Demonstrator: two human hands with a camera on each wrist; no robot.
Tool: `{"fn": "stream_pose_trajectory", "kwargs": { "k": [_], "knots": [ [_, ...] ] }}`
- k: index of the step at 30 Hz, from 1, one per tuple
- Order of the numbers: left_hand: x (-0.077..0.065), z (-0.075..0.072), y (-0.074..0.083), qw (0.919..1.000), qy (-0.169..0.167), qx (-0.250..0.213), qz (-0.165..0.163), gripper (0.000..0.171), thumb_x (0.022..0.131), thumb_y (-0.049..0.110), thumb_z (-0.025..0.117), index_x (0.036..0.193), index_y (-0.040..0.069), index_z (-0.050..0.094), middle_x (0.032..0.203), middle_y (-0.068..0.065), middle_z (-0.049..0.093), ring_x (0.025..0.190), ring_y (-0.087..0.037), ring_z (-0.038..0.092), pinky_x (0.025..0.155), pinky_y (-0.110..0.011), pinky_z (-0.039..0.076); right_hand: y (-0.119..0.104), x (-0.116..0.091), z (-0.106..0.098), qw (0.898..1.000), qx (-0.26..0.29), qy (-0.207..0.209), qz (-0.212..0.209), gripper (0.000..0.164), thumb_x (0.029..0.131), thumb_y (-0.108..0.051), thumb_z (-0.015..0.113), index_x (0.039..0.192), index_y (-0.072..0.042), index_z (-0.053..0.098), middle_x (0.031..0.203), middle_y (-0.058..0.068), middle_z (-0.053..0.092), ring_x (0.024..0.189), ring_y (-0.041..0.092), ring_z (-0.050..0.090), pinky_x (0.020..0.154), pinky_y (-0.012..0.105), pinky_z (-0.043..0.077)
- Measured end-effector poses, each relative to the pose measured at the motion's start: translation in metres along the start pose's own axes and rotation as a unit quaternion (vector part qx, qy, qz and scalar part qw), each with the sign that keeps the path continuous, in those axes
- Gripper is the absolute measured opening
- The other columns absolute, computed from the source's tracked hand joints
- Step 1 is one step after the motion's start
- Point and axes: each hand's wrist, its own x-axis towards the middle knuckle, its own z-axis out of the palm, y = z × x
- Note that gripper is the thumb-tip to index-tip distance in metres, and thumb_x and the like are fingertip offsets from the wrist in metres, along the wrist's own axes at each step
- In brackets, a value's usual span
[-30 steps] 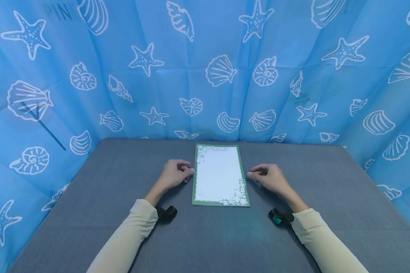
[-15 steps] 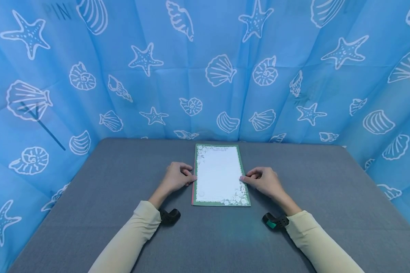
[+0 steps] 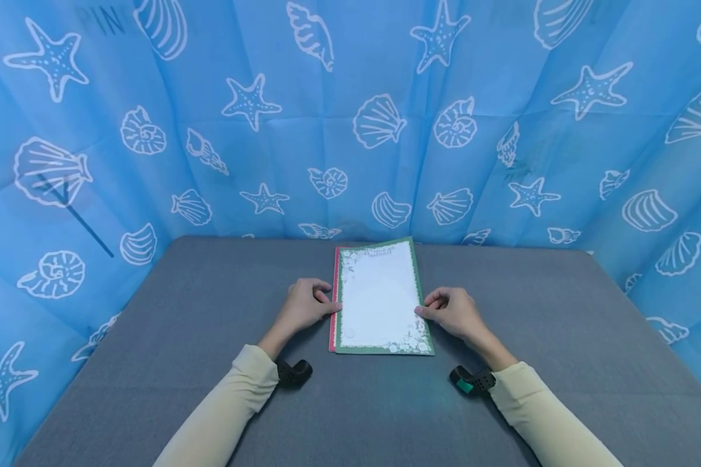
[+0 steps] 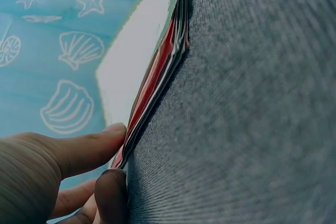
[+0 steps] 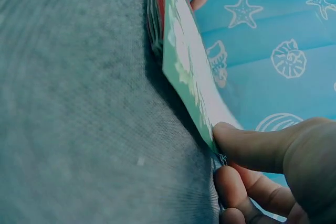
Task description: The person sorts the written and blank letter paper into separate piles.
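Observation:
A stack of decorated paper sheets lies on the grey table. Its top sheet (image 3: 380, 295) is white with a green, flowered border and a line of small print at the top. Along the left side shows the edge of a red-bordered sheet (image 3: 332, 324) beneath it. My left hand (image 3: 306, 305) pinches the stack's left edge, thumb on top; several page edges (image 4: 157, 74) show there in the left wrist view. Between thumb and finger, my right hand (image 3: 454, 312) pinches the right edge of the top sheet, whose green border (image 5: 181, 85) stands raised off the table in the right wrist view.
Behind the grey table (image 3: 374, 415) hangs a blue curtain (image 3: 327, 78) with white shells and starfish. Black straps with camera mounts sit on both wrists, the left one (image 3: 295, 373) and the right one (image 3: 472, 380).
Both hands have come in from beside the stack and grasped its edges. The green-bordered top sheet has shifted right, its top right corner lifting, and more red shows at left.

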Motion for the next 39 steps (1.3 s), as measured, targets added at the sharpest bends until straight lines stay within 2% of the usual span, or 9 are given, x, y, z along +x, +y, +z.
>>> {"fn": "stream_pose_trajectory", "kwargs": {
  "k": [8,11,16,18,21,26,32,36,39],
  "knots": [
    [0.000,0.001,0.004,0.9995,-0.004,0.032,-0.006,0.049,0.084,0.021,0.086,0.125,0.002,0.068,0.079,0.002,0.065,0.072,-0.014,0.058,0.083,-0.044,0.051,0.001,0.001,-0.005,0.997,0.072,-0.025,-0.008,0.019,0.093,-0.014,0.075,0.091,0.003,0.067,0.077,0.010,0.064,0.065,0.017,0.055,0.058,0.029,0.046],
    [0.000,0.001,0.006,0.9993,-0.002,0.036,-0.008,0.054,0.083,0.022,0.086,0.129,0.002,0.065,0.090,-0.001,0.065,0.076,-0.015,0.060,0.080,-0.043,0.052,0.001,0.002,-0.009,0.994,0.099,-0.035,-0.003,0.020,0.094,-0.015,0.075,0.092,0.003,0.067,0.078,0.009,0.064,0.067,0.018,0.054,0.058,0.029,0.046],
    [-0.001,0.002,0.008,0.9996,0.012,0.027,0.002,0.060,0.084,0.019,0.085,0.136,0.003,0.061,0.113,-0.008,0.062,0.092,-0.022,0.061,0.082,-0.043,0.052,-0.001,0.003,-0.014,0.989,0.140,-0.051,-0.002,0.021,0.095,-0.016,0.074,0.095,0.003,0.065,0.083,0.006,0.064,0.072,0.019,0.055,0.061,0.029,0.046],
    [-0.001,0.002,0.007,0.9996,0.022,0.010,0.016,0.053,0.086,0.017,0.083,0.133,0.002,0.063,0.114,-0.010,0.064,0.097,-0.023,0.061,0.083,-0.044,0.052,-0.002,0.003,-0.014,0.986,0.157,-0.055,-0.004,0.021,0.095,-0.017,0.073,0.096,0.003,0.065,0.084,0.005,0.065,0.072,0.019,0.055,0.061,0.029,0.045],
    [-0.001,0.001,0.008,0.9974,0.041,-0.042,0.041,0.036,0.090,0.013,0.078,0.122,0.001,0.069,0.106,-0.012,0.067,0.095,-0.025,0.064,0.080,-0.041,0.053,-0.004,0.003,-0.014,0.983,0.176,-0.054,-0.006,0.020,0.095,-0.016,0.073,0.096,0.002,0.064,0.085,0.004,0.066,0.074,0.020,0.056,0.063,0.029,0.044],
    [0.001,-0.005,0.015,0.9838,0.070,-0.149,0.072,0.017,0.092,0.007,0.074,0.106,-0.003,0.073,0.094,-0.012,0.071,0.084,-0.026,0.068,0.074,-0.039,0.057,-0.009,0.002,-0.014,0.979,0.200,-0.041,-0.010,0.019,0.095,-0.016,0.074,0.098,0.000,0.065,0.087,0.001,0.067,0.082,0.021,0.061,0.070,0.030,0.047],
    [0.001,-0.022,0.025,0.9703,0.048,-0.231,0.051,0.021,0.091,0.001,0.075,0.109,-0.007,0.071,0.094,-0.019,0.072,0.080,-0.022,0.072,0.075,-0.046,0.060,-0.017,0.000,-0.015,0.971,0.231,-0.031,-0.048,0.027,0.094,-0.010,0.074,0.111,0.008,0.063,0.091,0.001,0.069,0.085,0.014,0.066,0.081,0.034,0.056],
    [-0.001,-0.035,0.029,0.9670,0.027,-0.251,0.033,0.025,0.092,0.000,0.073,0.114,-0.009,0.069,0.098,-0.021,0.072,0.082,-0.018,0.072,0.077,-0.047,0.059,-0.027,-0.001,-0.014,0.971,0.230,-0.023,-0.063,0.031,0.096,-0.012,0.072,0.116,0.010,0.063,0.094,0.001,0.070,0.086,0.013,0.068,0.083,0.038,0.057],
    [-0.002,-0.048,0.030,0.9691,0.020,-0.245,0.021,0.028,0.094,0.002,0.072,0.119,-0.009,0.067,0.101,-0.022,0.072,0.084,-0.017,0.071,0.080,-0.048,0.059,-0.038,0.002,-0.010,0.972,0.229,-0.017,-0.056,0.033,0.097,-0.017,0.071,0.116,0.009,0.065,0.094,0.003,0.071,0.085,0.014,0.068,0.082,0.039,0.057]
  ]
}}
